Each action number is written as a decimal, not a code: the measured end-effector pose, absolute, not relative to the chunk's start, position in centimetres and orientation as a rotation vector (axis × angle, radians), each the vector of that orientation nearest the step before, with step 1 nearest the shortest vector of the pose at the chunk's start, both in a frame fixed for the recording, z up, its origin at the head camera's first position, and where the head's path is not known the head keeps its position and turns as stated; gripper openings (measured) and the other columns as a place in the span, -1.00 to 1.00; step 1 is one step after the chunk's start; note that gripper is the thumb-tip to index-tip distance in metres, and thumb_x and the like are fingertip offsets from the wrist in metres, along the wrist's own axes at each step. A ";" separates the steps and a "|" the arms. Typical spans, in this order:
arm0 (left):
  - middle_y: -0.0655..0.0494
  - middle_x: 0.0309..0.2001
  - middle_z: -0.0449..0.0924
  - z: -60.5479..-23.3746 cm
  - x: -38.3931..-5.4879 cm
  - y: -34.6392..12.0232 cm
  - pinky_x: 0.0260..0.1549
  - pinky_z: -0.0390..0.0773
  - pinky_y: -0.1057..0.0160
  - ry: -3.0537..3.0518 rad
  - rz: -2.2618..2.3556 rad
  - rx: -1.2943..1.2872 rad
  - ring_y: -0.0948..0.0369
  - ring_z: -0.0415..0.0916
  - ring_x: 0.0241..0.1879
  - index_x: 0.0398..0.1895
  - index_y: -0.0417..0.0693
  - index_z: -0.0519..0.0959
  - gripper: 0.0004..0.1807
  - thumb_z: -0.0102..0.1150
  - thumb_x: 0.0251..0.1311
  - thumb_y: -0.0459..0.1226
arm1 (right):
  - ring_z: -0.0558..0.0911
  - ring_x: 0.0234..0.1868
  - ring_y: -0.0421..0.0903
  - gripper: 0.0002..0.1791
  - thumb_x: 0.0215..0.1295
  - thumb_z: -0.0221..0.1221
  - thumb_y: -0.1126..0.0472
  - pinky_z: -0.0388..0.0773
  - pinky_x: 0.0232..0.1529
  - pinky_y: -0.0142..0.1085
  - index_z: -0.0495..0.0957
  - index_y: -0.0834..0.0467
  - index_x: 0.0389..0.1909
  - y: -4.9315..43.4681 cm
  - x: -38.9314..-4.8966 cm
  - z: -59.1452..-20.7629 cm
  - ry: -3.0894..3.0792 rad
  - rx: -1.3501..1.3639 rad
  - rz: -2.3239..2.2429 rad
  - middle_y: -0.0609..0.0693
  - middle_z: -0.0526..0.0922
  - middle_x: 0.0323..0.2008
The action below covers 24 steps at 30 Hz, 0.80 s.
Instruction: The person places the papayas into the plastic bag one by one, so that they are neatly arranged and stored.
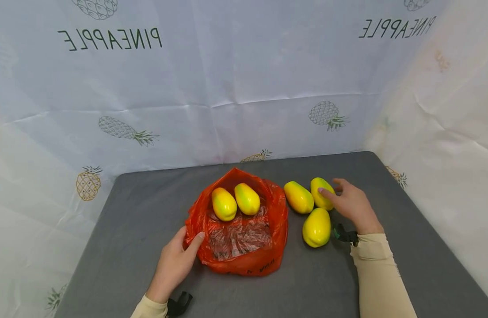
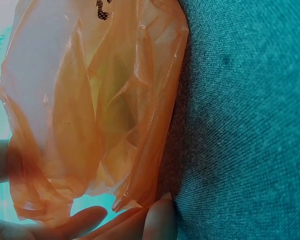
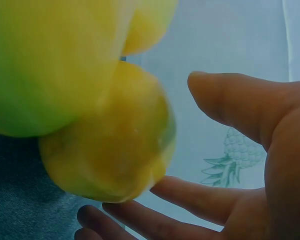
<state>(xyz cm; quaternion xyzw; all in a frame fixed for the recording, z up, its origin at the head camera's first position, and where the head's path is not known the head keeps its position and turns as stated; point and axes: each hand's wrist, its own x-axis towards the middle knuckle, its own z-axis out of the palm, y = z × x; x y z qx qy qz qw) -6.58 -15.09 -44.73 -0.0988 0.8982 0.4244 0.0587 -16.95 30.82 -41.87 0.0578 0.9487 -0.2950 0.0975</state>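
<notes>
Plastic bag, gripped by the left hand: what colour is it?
The bag is red, clearest in the head view.

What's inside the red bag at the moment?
Two yellow fruits lie side by side toward the far side of the red bag, with crumpled plastic showing nearer the person. Whatever lies beneath the fruits or behind the bag's folds is covered.

Head: looking down and forward from farther back, covering counter point(image 1: 140, 238) and backdrop point(image 1: 244, 66)
Left wrist: sitting low, tilting sideways, facing red bag point(image 1: 248, 265) close up
Right wrist: peering close past fingers point(image 3: 235, 95) at yellow fruit point(image 3: 110, 145) and backdrop
Shared: left wrist overlapping head at bag, right wrist at fruit
</notes>
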 end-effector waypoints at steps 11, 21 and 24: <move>0.03 0.20 0.75 -44.9 -6.7 -15.2 -0.17 0.63 0.20 2.702 1.306 -0.293 0.16 0.63 -0.10 0.40 0.07 0.52 -0.49 0.21 0.56 0.08 | 0.52 0.34 0.47 0.15 0.52 0.04 -0.50 0.53 0.30 0.36 0.10 0.38 0.66 30.5 -17.1 -42.2 2.784 0.187 -0.830 0.55 0.37 0.48; 0.04 0.15 0.76 -45.0 -6.8 -15.2 -0.19 0.59 0.21 2.710 1.305 -0.284 0.17 0.61 -0.11 0.39 0.08 0.52 -0.50 0.20 0.56 0.09 | 0.52 0.35 0.46 0.14 0.52 0.04 -0.50 0.51 0.32 0.37 0.11 0.37 0.66 30.6 -16.9 -42.0 2.772 0.178 -0.833 0.54 0.38 0.47; 0.04 0.19 0.75 -44.9 -6.8 -15.2 -0.17 0.61 0.21 2.708 1.301 -0.287 0.18 0.63 -0.08 0.40 0.08 0.52 -0.49 0.20 0.56 0.09 | 0.54 0.32 0.45 0.13 0.52 0.05 -0.49 0.54 0.28 0.36 0.11 0.37 0.66 30.5 -16.8 -42.0 2.767 0.172 -0.837 0.54 0.39 0.46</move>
